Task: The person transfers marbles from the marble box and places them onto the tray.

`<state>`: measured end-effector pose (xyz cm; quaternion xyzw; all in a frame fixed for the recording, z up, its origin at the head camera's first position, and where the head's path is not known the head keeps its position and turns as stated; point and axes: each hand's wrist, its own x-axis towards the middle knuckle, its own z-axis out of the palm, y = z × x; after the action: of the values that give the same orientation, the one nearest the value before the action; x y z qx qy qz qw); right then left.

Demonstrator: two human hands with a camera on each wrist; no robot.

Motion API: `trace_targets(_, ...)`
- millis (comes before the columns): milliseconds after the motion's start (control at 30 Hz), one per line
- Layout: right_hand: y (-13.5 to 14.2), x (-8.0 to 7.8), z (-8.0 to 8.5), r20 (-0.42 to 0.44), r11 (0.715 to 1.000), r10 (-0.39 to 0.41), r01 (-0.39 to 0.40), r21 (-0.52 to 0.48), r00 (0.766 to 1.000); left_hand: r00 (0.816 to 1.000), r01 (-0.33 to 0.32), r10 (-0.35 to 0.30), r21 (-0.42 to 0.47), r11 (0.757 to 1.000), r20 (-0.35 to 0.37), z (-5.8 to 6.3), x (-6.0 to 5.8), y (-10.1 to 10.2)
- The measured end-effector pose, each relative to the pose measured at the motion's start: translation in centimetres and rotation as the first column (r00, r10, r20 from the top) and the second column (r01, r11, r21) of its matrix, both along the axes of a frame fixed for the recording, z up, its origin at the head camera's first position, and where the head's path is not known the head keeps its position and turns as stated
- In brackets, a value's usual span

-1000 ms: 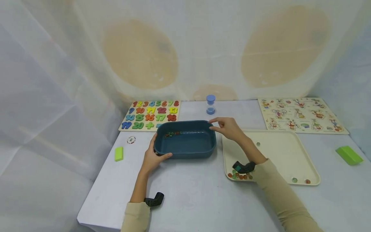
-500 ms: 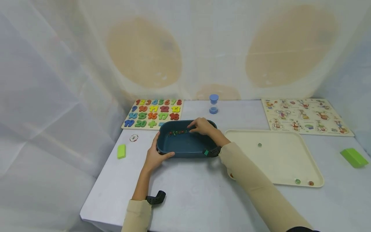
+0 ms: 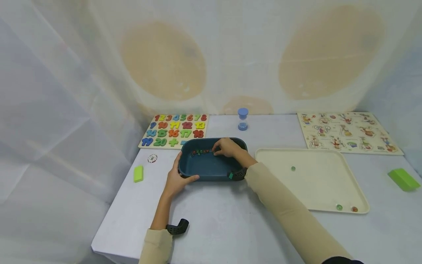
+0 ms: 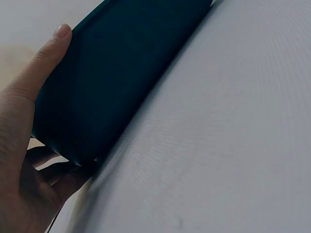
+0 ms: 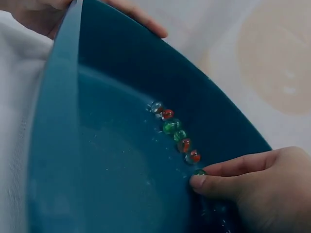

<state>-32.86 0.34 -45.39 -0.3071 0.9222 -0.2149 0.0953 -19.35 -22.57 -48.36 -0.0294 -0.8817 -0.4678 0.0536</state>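
A dark teal plastic basin (image 3: 211, 169) sits at the middle of the table. My left hand (image 3: 174, 180) grips its left end, thumb along the near side and fingers around the end wall, as the left wrist view also shows. Inside the basin, my right hand (image 3: 228, 147) pinches a green glass marble (image 5: 199, 172) between thumb and forefinger, low near the far wall. Several red and green marbles (image 5: 171, 127) lie in a row along that wall, leading up to the fingertips.
Right of the basin, a cream tray (image 3: 316, 179) holds a few marbles, its near-left corner hidden by the right sleeve. Behind stand a number puzzle board (image 3: 169, 128), a blue sand timer (image 3: 243, 119) and a picture puzzle board (image 3: 349, 132). Green blocks (image 3: 138, 173) lie at both sides.
My right hand has moved left from the basin's right rim and down inside, to the end of the marble row. The left hand has kept its grip on the basin.
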Motion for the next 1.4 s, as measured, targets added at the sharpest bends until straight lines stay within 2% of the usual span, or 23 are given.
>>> trace_targets(100, 0.5, 0.2, 0.2, -0.026, 0.999, 0.018, -0.019, -0.046, 0.999, 1.000, -0.006, 0.006, 0.002, 1.000, -0.002, -0.1, 0.1, 0.1)
trace_targets(267, 3.1, 1.2, 2.2, -0.060, 0.973, 0.012, -0.026, -0.230, 0.998, 1.000, -0.016, 0.016, 0.013, 1.000, 0.004, -0.1, 0.0, 0.3)
trace_targets(367, 6.1, 2.4, 3.7, -0.128, 0.948, -0.030, -0.013, -0.319, 0.991, 1.000, -0.019, 0.019, 0.006, 1.000, 0.003, -0.1, 0.0, 0.2)
trace_targets(500, 11.9, 4.6, 4.8, -0.193, 0.935, -0.129, 0.054, -0.351, 0.973, 1.000, -0.008, 0.008, 0.004, 1.000, 0.006, 0.2, 0.1, 0.2)
trace_targets(600, 16.5, 6.1, 4.2, -0.175, 0.933, -0.225, 0.160, -0.322, 0.958, 1.000, -0.005, 0.005, 0.006, 1.000, 0.009, 0.4, 0.1, 0.1)
trace_targets(733, 21.9, 7.9, 1.9, -0.152, 0.923, -0.330, 0.284, -0.262, 0.932, 1.000, -0.003, 0.003, 0.008, 1.000, 0.011, 0.4, 0.1, 0.1)
trace_targets(900, 26.1, 9.5, -1.0, -0.127, 0.917, -0.381, 0.358, -0.176, 0.916, 1.000, 0.000, 0.000, 0.012, 1.000, 0.019, 0.2, 0.1, 0.1)
trace_targets(1000, 27.0, 9.9, -2.0, -0.118, 0.918, -0.386, 0.369, -0.144, 0.915, 1.000, -0.007, 0.007, 0.014, 1.000, 0.019, 0.0, 0.1, 0.0)
trace_targets(1133, 26.5, 9.8, -2.0, -0.144, 0.917, -0.385, 0.361, -0.169, 0.911, 1.000, -0.003, 0.002, 0.023, 1.000, 0.016, -0.1, 0.1, 0.0)
trace_targets(1267, 23.6, 8.9, -0.4, -0.184, 0.918, -0.357, 0.308, -0.249, 0.916, 1.000, -0.002, 0.001, 0.030, 1.000, 0.021, -0.2, 0.0, 0.0)
trace_targets(1400, 18.5, 7.4, 2.1, -0.196, 0.917, -0.289, 0.213, -0.337, 0.937, 1.000, -0.001, 0.001, 0.030, 1.000, 0.019, -0.2, 0.0, 0.1)
